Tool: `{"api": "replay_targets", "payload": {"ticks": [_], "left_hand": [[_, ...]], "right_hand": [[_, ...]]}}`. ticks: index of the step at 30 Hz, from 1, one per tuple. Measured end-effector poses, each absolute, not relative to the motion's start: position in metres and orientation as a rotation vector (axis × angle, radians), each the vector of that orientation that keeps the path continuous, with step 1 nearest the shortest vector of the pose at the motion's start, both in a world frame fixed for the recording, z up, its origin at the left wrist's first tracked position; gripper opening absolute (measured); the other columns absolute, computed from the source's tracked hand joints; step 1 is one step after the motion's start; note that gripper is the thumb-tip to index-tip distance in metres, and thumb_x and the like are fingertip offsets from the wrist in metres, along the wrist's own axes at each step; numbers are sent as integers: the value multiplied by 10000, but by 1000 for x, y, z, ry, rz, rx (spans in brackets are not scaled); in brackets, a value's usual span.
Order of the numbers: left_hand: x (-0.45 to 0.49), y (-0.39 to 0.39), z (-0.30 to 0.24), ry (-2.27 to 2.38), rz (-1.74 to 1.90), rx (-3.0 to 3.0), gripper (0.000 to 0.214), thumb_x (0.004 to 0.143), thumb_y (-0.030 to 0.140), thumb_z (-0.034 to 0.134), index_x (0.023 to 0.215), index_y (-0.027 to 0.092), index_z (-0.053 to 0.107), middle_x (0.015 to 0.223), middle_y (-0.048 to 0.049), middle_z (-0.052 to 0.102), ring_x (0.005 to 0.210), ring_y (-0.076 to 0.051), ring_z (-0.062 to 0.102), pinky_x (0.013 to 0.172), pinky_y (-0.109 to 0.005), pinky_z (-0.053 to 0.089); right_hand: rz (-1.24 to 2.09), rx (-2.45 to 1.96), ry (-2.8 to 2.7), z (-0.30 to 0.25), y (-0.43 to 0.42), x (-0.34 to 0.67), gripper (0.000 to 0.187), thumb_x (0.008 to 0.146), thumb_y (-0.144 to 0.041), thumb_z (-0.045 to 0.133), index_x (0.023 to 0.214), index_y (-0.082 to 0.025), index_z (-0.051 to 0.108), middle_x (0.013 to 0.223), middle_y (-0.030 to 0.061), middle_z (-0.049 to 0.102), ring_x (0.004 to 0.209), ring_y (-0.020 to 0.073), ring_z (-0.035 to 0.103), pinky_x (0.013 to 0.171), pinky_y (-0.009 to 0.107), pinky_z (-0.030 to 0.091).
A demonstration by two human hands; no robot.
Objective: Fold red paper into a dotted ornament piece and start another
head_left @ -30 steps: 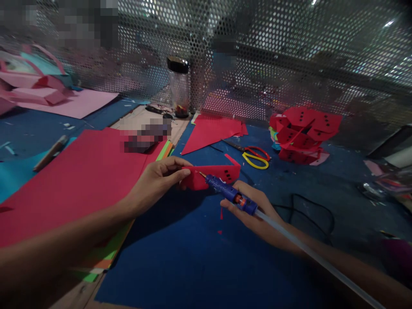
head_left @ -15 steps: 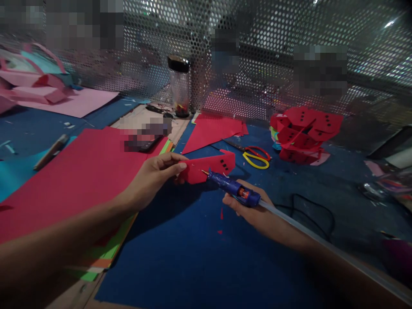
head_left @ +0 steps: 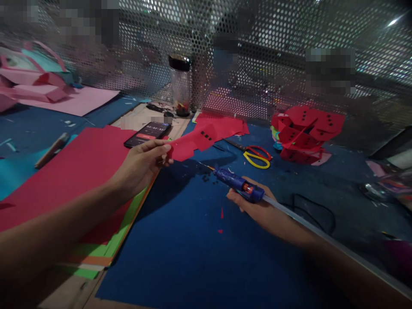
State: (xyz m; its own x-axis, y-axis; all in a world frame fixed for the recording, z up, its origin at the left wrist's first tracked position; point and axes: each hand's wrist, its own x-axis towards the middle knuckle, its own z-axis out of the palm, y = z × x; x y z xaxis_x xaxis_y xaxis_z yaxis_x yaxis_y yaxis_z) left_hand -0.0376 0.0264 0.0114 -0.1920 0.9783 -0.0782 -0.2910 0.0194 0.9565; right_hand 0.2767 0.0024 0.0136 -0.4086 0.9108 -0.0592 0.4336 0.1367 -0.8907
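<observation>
Between the thumb and fingers of my left hand [head_left: 146, 161] is one end of a folded red paper piece [head_left: 185, 147], which has small black squares near its far end. My right hand [head_left: 254, 208] is wrapped round a blue hot glue gun [head_left: 233, 182]. Out of its back runs a long clear glue stick [head_left: 299, 221]. The nozzle points left, below and apart from the paper, and a thin pale strand shows at its tip. Small dark bits [head_left: 209, 178] lie on the blue mat [head_left: 193, 257] under the nozzle.
Scissors [head_left: 257, 156] with red and yellow handles lie beyond the glue gun. At the right stands a pile of folded red paper pieces [head_left: 305, 133]. Red sheets [head_left: 80, 171], a phone [head_left: 148, 133] and a cutter knife [head_left: 51, 150] are at the left. A clear bottle [head_left: 180, 86] stands behind.
My left hand has drawn the red paper piece up and left, away from the nozzle. The glue gun has shifted slightly right.
</observation>
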Motion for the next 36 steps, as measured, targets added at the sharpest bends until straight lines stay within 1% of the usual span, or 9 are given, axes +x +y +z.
{"api": "replay_targets", "payload": {"ticks": [6,10,15,18,24,30,36], "left_hand": [[-43,32,10,1139,1504,823,194,746,193,852,897,159,735,770,14,684,665,-93,634,626,-223,506],[-42,32,7,1137,1496,830,166,756,190,836,891,165,742,754,12,680,656,-98,634,610,-226,497],[-38,30,9,1138,1468,843,118,788,176,810,883,170,739,718,24,667,645,-98,624,639,-234,493],[-36,28,11,1137,1434,855,102,811,172,801,887,172,733,736,29,682,651,-96,618,650,-242,479],[-35,26,12,1141,1409,884,102,834,195,790,921,170,742,725,20,680,661,-100,604,658,-247,472],[-33,25,11,1148,1393,900,122,828,203,796,930,171,737,729,22,680,664,-99,606,654,-231,467],[-32,24,10,1170,1394,905,144,816,203,799,943,174,738,709,16,674,656,-107,613,655,-248,469]], "right_hand": [[1219,-1380,-1910,9,10,281,346,887,-563,690,952,-224,661,795,-1,639,653,138,550,557,269,412],[1263,-1435,-1994,9,13,285,353,900,-580,665,938,-229,649,770,-13,627,626,134,538,543,270,385],[1176,-1445,-2144,21,12,286,327,934,-518,628,804,-227,557,728,-29,559,650,132,509,564,261,354],[1137,-1423,-2218,27,12,285,322,935,-482,626,773,-224,524,730,-32,546,643,125,477,565,260,331],[1098,-1439,-2278,29,14,282,326,936,-475,629,755,-226,521,731,-35,572,641,127,480,569,266,325],[1068,-1461,-2314,30,15,281,313,937,-472,629,767,-225,541,745,-33,587,647,128,489,568,264,317],[1045,-1434,-2319,27,16,282,301,941,-454,631,767,-225,542,757,-27,608,657,130,502,574,256,325]]}}
